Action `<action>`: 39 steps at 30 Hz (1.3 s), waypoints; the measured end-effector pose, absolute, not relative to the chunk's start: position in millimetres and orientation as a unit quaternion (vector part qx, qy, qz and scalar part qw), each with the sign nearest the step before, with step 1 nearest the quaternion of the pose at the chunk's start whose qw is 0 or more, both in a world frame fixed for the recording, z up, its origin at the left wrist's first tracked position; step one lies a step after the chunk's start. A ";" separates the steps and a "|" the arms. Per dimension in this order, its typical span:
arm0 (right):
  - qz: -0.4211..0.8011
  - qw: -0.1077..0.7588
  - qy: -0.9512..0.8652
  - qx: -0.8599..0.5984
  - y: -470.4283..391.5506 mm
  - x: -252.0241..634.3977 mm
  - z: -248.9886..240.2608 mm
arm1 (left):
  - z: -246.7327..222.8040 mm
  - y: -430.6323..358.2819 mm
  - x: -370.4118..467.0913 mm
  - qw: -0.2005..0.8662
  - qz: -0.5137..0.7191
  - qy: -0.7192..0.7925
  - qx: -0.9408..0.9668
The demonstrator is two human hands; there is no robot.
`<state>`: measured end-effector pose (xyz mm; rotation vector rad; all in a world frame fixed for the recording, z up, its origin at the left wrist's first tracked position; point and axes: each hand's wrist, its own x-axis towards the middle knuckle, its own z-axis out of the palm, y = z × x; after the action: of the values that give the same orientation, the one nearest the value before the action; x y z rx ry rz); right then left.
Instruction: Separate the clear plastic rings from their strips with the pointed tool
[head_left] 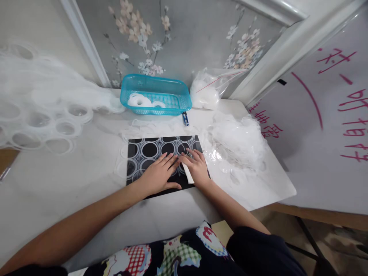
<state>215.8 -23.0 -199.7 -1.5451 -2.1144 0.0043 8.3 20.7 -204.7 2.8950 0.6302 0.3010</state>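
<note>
Grey floral wall panel (pixel 184 34), one, cut off at top, behind a white surface (pixel 97 172).

Black mat (pixel 179 179), one: centre of surface, partly hidden by hands; long axis roughly 9 to 3 o'clock.

Translucent ring sheet (pixel 158 147), on mat; circular openings in rows, full count hidden by fingers; outer edges hard to make out against the white.

White strip (pixel 188 176), one: beneath right hand, long axis about 11 to 5 o'clock; upper end obscured, type unclear.

Hands, two, side by side, fingertips near each other. Left hand (pixel 158 174): palm down, fingers spread, flat on sheet and mat. Right hand (pixel 197 168): fingers over strip; whether clamped on it, cannot tell.

From the mat:
- 12 o'clock: turquoise basket (pixel 155 81), one, holding white rings (pixel 139 100), overlapping, uncounted; small blue tool (pixel 185 119), one, just beside it.
- 1 o'clock: clear plastic bag (pixel 205 92), one, white contents blurred.
- 3 o'clock: tangled ring offcuts (pixel 241 142), one heap.
- 10 o'clock: larger pile of ring sheets (pixel 48 96), cut off at left.
- 2 to 3 o'clock, beyond: whiteboard (pixel 301 172), one, red writing, cut off at right.
</note>
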 end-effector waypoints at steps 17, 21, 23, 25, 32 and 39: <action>0.265 0.446 -0.621 -0.587 -9.2 170.5 -176.1 | -186.9 2.7 -25.0 0.040 0.069 0.251 0.965; 0.290 0.444 -0.613 -0.585 -5.8 165.7 -183.3 | -191.0 4.0 -36.4 0.036 0.075 0.251 0.964; 0.279 0.443 -0.617 -0.587 -3.6 167.4 -184.7 | -192.5 4.9 -38.1 0.028 0.078 0.250 0.965; 0.268 0.440 -0.621 -0.591 -2.6 168.6 -185.4 | -193.6 5.5 -38.0 0.019 0.077 0.248 0.966; 0.204 0.376 -0.690 -0.585 -14.0 159.9 -192.2 | -194.5 4.3 -37.4 0.049 0.078 0.250 0.964; -0.012 0.507 -0.573 -0.643 30.3 216.4 -151.9 | -186.8 4.7 -41.1 0.122 0.073 0.246 0.959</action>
<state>216.4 30.3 -151.9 -1.5513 -1.3816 -0.0289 -41.1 4.7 -186.8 2.7977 0.7190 0.2130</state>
